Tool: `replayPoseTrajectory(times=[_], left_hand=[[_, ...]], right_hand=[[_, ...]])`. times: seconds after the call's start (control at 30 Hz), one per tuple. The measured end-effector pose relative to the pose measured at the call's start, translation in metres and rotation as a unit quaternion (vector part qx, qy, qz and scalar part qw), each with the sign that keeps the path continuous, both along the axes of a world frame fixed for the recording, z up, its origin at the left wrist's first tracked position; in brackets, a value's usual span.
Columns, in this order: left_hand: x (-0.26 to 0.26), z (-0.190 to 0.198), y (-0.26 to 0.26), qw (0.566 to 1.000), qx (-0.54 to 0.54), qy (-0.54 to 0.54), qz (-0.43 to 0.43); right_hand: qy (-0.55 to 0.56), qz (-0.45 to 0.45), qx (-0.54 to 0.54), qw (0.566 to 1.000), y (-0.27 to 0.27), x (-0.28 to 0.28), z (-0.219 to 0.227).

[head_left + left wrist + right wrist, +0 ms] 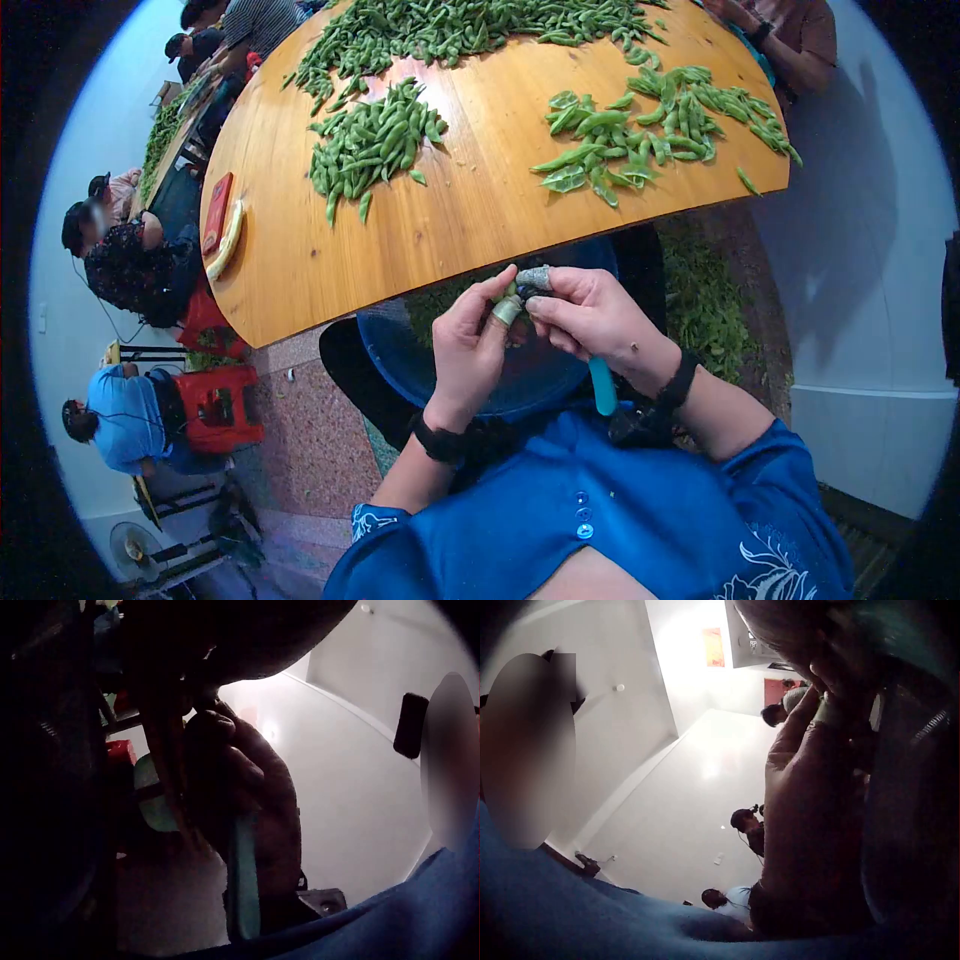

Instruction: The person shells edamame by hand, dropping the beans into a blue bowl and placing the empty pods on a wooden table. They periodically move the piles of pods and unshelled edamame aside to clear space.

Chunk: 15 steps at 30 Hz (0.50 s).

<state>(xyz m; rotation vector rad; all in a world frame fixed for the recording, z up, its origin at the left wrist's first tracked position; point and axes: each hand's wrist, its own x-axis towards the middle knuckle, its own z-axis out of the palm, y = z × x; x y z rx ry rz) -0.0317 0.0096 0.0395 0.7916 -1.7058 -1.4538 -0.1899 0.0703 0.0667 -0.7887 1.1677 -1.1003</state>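
My left hand pinches a small green soybean pod between thumb and forefinger, mostly hidden by the fingertips. Pale green tape wraps the left thumb. Close against it, my right hand has grey tape round its forefinger, and its fingers curl round a tool with a turquoise handle. That handle sticks out below the palm; the tool's working end is hidden in the fingers. Both hands meet over a blue basin, just in front of the table edge. The left wrist view shows the handle in dark outline.
On the wooden table lie a loose pile of green pods, flatter opened pods at right, and a big heap behind. A red box lies at the left edge. Greenery covers the floor at right. People sit at left.
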Motion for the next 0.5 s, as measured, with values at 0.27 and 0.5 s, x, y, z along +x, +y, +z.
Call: replayPoseTrajectory(times=[0.27,0.5], left_hand=[[0.007,-0.015,-0.007,0.979,0.163,0.111,-0.053],[-0.006,-0.027,0.001,0.925,0.247,0.290,-0.013]], right_hand=[[-0.014,-0.002,-0.008,1.000,-0.004,0.002,0.006],[-0.013,-0.074,-0.038,0.996,-0.006,0.012,0.004]])
